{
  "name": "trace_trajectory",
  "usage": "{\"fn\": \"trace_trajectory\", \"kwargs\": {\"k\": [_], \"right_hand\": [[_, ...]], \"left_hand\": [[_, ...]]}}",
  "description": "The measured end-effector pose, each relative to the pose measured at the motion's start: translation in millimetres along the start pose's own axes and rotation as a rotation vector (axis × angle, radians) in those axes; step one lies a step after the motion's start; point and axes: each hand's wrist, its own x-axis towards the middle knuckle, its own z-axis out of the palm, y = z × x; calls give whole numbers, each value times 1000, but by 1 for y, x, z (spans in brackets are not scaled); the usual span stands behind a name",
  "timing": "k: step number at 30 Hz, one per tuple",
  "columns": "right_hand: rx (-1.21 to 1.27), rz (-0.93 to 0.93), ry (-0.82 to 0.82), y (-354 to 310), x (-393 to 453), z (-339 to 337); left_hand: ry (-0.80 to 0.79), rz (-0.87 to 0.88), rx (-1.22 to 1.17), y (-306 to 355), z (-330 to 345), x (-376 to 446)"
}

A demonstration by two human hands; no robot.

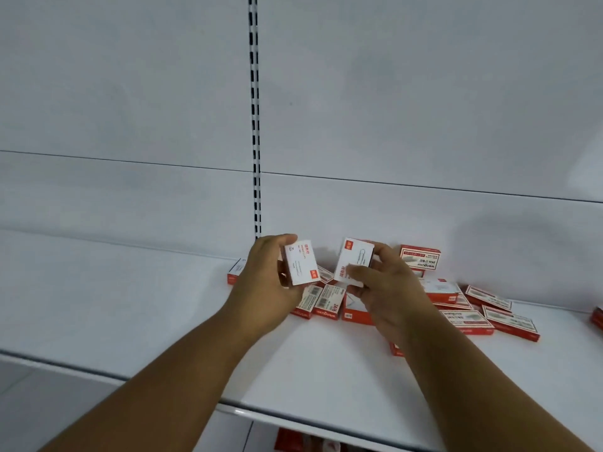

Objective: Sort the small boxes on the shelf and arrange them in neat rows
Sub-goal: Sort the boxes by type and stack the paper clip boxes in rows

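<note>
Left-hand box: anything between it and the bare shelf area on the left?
Nothing visible. The left hand holds its box above the shelf; only one small box stands near the back wall there.

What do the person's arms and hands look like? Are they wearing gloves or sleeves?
No gloves and no sleeves show. The left hand and the right hand are bare, and both forearms are bare as far as the picture reaches. I see no watch, ring or bracelet.
</note>
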Motion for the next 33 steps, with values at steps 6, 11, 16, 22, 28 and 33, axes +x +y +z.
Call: {"fn": "trace_trajectory", "kwargs": {"k": [6,11,16,22,28,33], "right_hand": [[-49,-11,-3,2,-9,1],[-121,53,18,3,-14,23],[-250,-44,84,-8,-7,56],[-593,-64,141,-2,28,115],[-839,39,186,22,22,137],[-1194,57,166,32,2,149]], "left_hand": [[56,-287,-456,-6,-5,-11],[41,-267,-375,-13,-24,-18],[6,-176,-108,-29,-67,15],[-204,-132,113,-59,-98,56],[-443,-61,130,-88,-119,48],[-481,156,333,-99,-121,37]]}}
